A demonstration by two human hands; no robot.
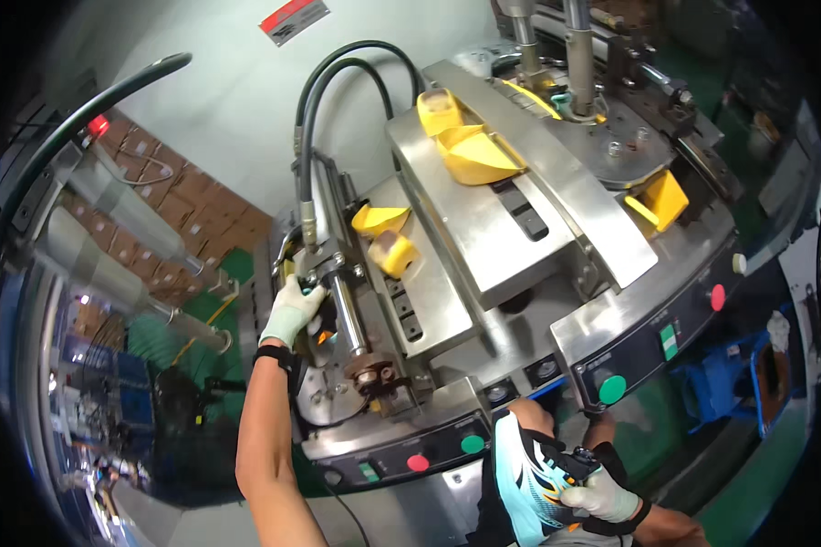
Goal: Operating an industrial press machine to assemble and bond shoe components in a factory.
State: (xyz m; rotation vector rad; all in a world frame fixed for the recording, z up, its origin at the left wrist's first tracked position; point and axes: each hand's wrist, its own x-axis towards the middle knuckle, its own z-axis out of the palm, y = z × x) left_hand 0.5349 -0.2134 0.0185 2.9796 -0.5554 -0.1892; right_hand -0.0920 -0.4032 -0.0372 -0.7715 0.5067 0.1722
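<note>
Shoe is sitting near the control panel, my right hand gripping it. My left hand — grip unclear — is lying beside the metal cylinder, risking a pinch if that's moving.

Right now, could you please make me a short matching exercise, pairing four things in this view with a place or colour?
1. Shoe
2. Left hand
3. Boxes
4. Sign

A. On the pale wall
B. Beside the shiny rod
C. In the right hand
D. Brown

Pairs: 1-C, 2-B, 3-D, 4-A.
</note>
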